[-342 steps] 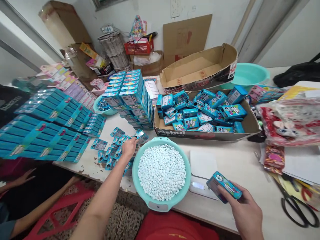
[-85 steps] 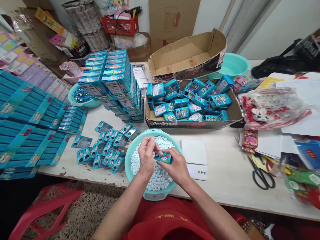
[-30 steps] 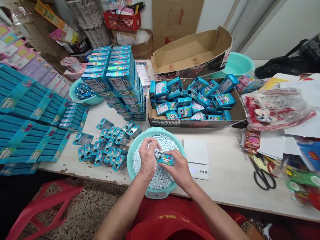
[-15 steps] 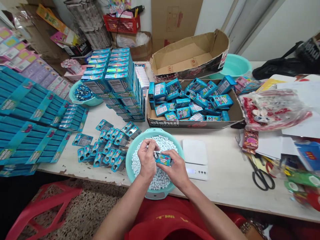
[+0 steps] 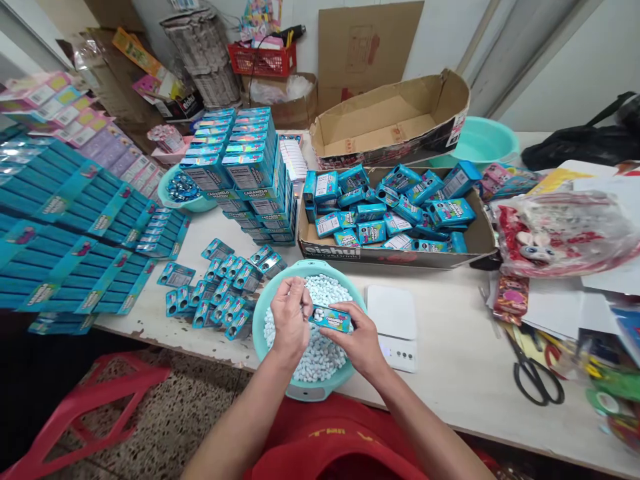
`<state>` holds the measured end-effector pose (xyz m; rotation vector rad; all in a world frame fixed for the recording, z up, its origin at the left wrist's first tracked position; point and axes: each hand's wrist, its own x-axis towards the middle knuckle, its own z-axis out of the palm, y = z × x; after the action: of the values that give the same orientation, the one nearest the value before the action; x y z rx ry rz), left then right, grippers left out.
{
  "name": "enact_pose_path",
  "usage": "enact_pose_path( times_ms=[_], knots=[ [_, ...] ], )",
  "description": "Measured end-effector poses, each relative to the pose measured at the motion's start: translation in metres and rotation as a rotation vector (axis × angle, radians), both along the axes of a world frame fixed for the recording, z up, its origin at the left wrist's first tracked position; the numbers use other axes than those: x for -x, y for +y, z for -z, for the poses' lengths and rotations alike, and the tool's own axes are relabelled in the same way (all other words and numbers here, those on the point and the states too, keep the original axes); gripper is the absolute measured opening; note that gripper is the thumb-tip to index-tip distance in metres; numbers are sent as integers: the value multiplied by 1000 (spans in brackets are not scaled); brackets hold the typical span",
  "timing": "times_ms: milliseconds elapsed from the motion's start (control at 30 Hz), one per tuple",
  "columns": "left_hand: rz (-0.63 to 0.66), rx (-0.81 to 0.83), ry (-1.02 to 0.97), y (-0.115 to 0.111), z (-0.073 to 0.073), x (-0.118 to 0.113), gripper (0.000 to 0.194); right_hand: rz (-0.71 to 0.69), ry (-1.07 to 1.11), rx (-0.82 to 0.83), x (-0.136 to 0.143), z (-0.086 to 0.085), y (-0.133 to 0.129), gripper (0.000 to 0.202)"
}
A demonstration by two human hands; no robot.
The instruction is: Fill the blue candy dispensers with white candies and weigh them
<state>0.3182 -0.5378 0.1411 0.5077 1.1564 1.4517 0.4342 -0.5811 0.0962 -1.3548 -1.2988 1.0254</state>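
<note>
My right hand (image 5: 359,339) grips a small blue candy box (image 5: 331,319) above a teal bowl (image 5: 305,388) full of pale blue-white candies (image 5: 320,350). My left hand (image 5: 290,320) is at the box's open left end, fingers pinched there; whether it holds candies I cannot tell. Left of the bowl lie several small open blue boxes (image 5: 223,293) on the white table (image 5: 450,360). A small white scale (image 5: 397,327) sits just right of the bowl.
A cardboard tray (image 5: 325,251) with several blue boxes stands behind the bowl, a tall stack of blue cartons (image 5: 245,173) to its left. Flat blue packs (image 5: 75,253) cover the left side. Scissors (image 5: 535,373) and toy bags (image 5: 560,233) lie right. A red stool (image 5: 85,413) stands below.
Both hands stay over the bowl with the blue box between them. Only the camera view has shifted a little. Much earlier, my left hand was reaching toward the loose boxes.
</note>
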Motion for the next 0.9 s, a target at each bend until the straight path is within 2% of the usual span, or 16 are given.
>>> enact_pose_path(
  times_ms=[167, 267, 333, 433, 500, 567, 633, 667, 700, 733, 767, 833, 900],
  knots=[
    [-31, 28, -18, 7, 4, -2, 30, -19, 20, 19, 2, 10, 11, 32],
    [-35, 44, 99, 5, 21, 6, 30, -9, 52, 43, -8, 6, 15, 33],
    [38, 62, 360, -1, 43, 17, 32, 19, 82, 50, -24, 2, 13, 35],
    [348, 34, 900, -8, 74, 37, 25, 111, 85, 48, -59, 4, 8, 35],
    [453, -50, 1129, 1, 80, 45, 22, 216, 42, 55, -85, 15, 5, 33],
    [447, -167, 1243, 31, 72, 40, 24, 322, -11, 68, -106, 31, 5, 32],
    [458, -263, 1336, 80, 58, 20, 29, 389, -49, 74, -121, 51, 8, 33],
    [510, -275, 1399, 110, 52, 6, 31, 407, -57, 72, -125, 60, 10, 33],
    [596, -232, 1467, 140, 49, -11, 34, 415, -59, 69, -128, 70, 11, 33],
    [671, -113, 1530, 170, 49, -27, 36, 418, -58, 67, -129, 78, 12, 33],
    [717, 42, 1562, 196, 52, -44, 38, 416, -54, 71, -129, 85, 12, 32],
    [728, 198, 1575, 239, 66, -71, 50, 413, -49, 84, -130, 96, 10, 34],
    [693, 317, 1567, 265, 85, -86, 66, 421, -60, 84, -130, 101, 4, 41]
  ],
)
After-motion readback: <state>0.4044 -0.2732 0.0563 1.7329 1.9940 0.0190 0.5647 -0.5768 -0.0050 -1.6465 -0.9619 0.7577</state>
